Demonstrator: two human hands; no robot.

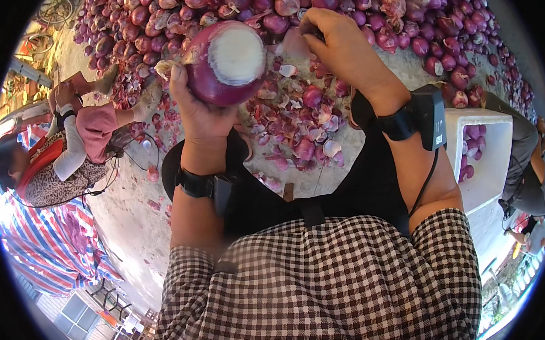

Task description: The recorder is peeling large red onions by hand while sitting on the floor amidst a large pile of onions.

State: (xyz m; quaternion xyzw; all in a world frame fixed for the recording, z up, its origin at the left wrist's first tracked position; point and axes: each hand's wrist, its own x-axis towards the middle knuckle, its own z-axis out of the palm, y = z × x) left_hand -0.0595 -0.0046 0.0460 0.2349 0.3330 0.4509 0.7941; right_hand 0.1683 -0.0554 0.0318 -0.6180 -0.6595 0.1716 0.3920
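Close in front of me, my left hand (204, 121) is wrapped round a large red onion (201, 60) with its stem end to the left. A broad pale patch on its upper right side shows bare white flesh. To the right of the onion, my right hand (339, 45) is closed with fingers curled inward. A thin, pinkish, blurred piece shows by its fingertips; whether it is onion skin or a blade I cannot make out. Below both hands, loose onion skins (280, 125) lie on the concrete between my feet, with several onions among them.
A big heap of red onions (151, 19) spreads across the far side. To my right stands a white box (489, 155) with peeled onions inside. One co-worker (60, 154) sits at the left, another (522, 162) at the right. Striped sheeting (62, 246) lies at lower left.
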